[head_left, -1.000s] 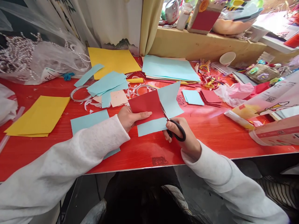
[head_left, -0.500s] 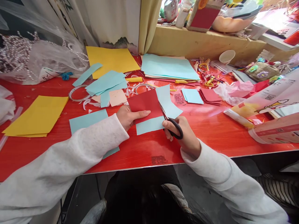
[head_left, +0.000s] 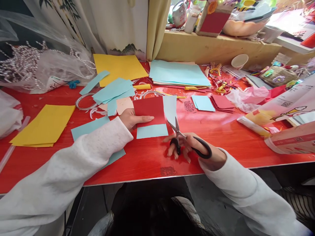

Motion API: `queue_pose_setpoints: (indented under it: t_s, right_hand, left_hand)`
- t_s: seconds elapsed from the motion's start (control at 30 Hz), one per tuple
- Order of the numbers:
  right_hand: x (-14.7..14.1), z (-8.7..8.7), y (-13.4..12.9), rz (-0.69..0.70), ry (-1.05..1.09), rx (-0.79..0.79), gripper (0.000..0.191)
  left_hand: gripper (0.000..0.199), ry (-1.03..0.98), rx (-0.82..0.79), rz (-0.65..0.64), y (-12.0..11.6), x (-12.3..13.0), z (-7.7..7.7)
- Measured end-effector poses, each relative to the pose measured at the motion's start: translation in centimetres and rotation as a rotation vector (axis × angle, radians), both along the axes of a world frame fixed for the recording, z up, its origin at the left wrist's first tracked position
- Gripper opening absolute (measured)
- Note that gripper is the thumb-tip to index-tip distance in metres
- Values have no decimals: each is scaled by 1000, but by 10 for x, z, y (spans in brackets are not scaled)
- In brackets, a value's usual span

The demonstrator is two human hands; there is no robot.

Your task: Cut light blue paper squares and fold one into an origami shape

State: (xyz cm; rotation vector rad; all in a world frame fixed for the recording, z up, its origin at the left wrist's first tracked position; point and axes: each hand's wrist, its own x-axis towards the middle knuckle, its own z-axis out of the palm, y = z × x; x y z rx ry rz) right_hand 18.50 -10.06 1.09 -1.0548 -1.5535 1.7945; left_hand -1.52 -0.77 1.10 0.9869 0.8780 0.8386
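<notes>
My left hand (head_left: 134, 119) pinches a red paper square (head_left: 150, 108) near its left side, thumb on top. Behind the red square lies light blue paper, with a strip (head_left: 152, 131) showing below it and a piece (head_left: 170, 106) along its right. My right hand (head_left: 189, 146) has its thumb and fingers in the black handles of scissors (head_left: 180, 132). The blades are apart, pointing up-left, by the lower end of the right-hand blue piece.
Yellow sheets (head_left: 44, 126) lie at the left, and blue sheets (head_left: 178, 72) are stacked at the back. Small blue squares (head_left: 203, 103) and red squares (head_left: 222, 103) sit right of centre. Plastic bags (head_left: 59, 62), tape rings and paper scraps surround the work.
The scissors have moved down and right, off the red paper's edge, and opened wide. The blue piece on the right now hangs straighter. My left hand has shifted slightly left with the papers.
</notes>
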Motion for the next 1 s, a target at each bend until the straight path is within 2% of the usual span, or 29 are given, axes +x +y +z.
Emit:
queue_pose_setpoints:
  t_s: [0.1,0.13,0.17,0.27,0.3,0.33,0.43,0.5,0.6,0.77,1.0]
  right_hand:
    - [23,9,-16,236,-4,-22,67]
    - [31,13,-21,200,-39,12,61]
    - [38,16,-24,84,-60,82,54]
    - [49,22,-21,-524,-63,403,31]
    - [49,21,-14,-661,-59,465,27]
    - [45,19,-6,-691,-55,469,29]
    - [25,8,20,-585,3,393,37]
    - [10,3,30,-504,69,287,39]
    - [-3,3,32,-501,162,209,35]
    - [10,12,26,-647,117,208,33]
    - [27,27,25,-639,-33,217,29]
  left_hand:
    - [40,4,3,25,3,-2,1]
    - [39,1,0,21,3,-2,2]
    - [38,-5,0,11,2,-3,3]
    - [36,-30,12,-40,-2,-3,5]
    - [36,-35,14,-57,-4,-3,6]
    - [36,-40,13,-71,-6,-2,7]
    - [32,-60,19,-99,-12,-2,7]
    - [29,-70,32,-114,-15,-2,7]
    - [29,-66,41,-134,-14,-2,6]
    - [27,-45,8,-213,-9,-4,4]
    - [27,9,-73,-317,-7,-4,-1]
